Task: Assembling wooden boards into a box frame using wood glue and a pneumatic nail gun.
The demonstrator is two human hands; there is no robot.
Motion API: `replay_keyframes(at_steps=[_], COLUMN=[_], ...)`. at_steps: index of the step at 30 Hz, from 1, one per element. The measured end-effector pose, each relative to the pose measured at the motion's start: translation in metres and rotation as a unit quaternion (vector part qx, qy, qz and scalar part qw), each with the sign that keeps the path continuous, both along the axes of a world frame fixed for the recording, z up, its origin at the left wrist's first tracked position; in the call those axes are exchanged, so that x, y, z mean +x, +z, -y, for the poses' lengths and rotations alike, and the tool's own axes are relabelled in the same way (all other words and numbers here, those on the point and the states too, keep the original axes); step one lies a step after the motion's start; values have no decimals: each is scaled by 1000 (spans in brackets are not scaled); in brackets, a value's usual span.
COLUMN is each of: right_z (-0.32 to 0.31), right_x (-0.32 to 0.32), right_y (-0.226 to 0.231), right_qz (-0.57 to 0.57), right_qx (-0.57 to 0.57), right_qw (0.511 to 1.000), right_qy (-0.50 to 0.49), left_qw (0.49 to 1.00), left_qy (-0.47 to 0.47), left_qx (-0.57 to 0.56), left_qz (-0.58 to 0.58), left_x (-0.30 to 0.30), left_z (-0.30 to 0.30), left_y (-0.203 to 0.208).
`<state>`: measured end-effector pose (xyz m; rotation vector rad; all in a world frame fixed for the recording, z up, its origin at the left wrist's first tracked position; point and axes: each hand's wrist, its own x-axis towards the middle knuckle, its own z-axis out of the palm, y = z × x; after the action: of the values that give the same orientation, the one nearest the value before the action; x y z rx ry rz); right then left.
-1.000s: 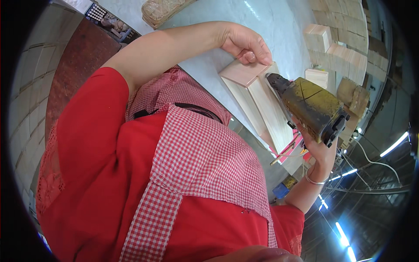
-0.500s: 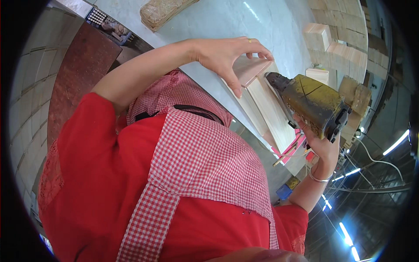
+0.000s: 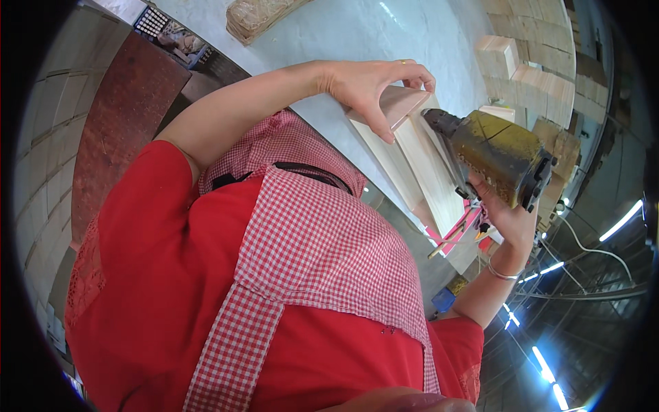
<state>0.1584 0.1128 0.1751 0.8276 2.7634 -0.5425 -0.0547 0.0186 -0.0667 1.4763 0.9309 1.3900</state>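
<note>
A long, pale wooden box lies on the light table, with its side boards running toward the right front. My left hand grips it across the far end, thumb on the near edge and fingers curled over the far edge. In my right hand is a worn yellow-and-black pneumatic nail gun. Its dark nose sits close by the box's upper corner, near my left fingertips; whether it touches the wood I cannot tell. The nail gun's body hides most of my right fingers.
Stacked wooden blocks stand at the far right of the table. A wrapped brown bundle lies at the back. Beside the box's near end are a pink-edged item and a thin stick. A reddish-brown board stands at left.
My left hand has shifted slightly to the right along the box end, its thumb now further over. The nail gun has moved only a little, its nose slightly higher in view.
</note>
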Motion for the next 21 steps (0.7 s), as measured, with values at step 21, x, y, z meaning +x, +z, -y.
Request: replay_keyframes(at_steps=[21], right_z=[-21], right_x=[-24], right_y=[4], right_qz=[-2], right_qx=[-43], right_qw=[988], right_qy=[-149], left_qw=[1000], left_qy=[2], left_qx=[4], left_qz=[-23], left_x=[-3], left_z=[-1], left_y=[2])
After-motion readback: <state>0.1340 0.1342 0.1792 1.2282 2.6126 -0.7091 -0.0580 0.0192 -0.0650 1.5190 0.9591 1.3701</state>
